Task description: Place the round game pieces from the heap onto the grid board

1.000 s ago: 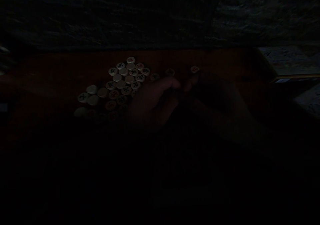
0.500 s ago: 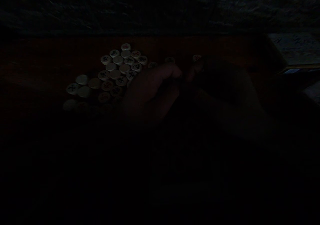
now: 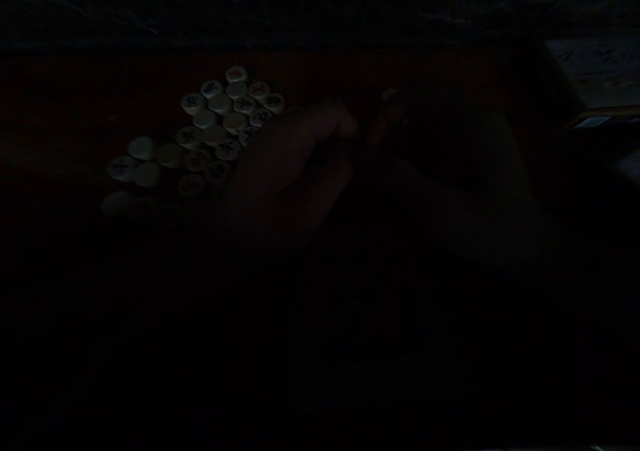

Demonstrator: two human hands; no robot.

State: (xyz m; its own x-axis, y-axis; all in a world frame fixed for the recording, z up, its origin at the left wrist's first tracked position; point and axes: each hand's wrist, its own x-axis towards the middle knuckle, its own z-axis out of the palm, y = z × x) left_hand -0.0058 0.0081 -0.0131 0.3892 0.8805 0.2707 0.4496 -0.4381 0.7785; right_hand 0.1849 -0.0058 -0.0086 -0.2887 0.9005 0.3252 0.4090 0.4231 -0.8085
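Observation:
The picture is very dark. Several round xiangqi pieces (image 3: 235,123) lie in a loose cluster on a reddish-brown wooden surface, some showing red or black characters and some blank. My left hand (image 3: 295,171) is over the right side of this cluster and hides part of it, its thumb and fingers curled into a pinch. Just to its right, my right hand (image 3: 445,164) has its fingers bent in towards the left fingertips. Whatever lies between the fingers is lost in shadow. One more piece (image 3: 389,95) shows partly behind the right fingers.
A pale, printed flat thing (image 3: 595,71) with a light edge lies at the far right. Along the top runs a dark, streaky surface (image 3: 300,11) beyond the wooden one (image 3: 125,77). The lower half is almost black.
The view has shifted, so the pieces appear farther left and higher. Both hands keep nearly the same pose close together, and the right one now covers more of the lone piece.

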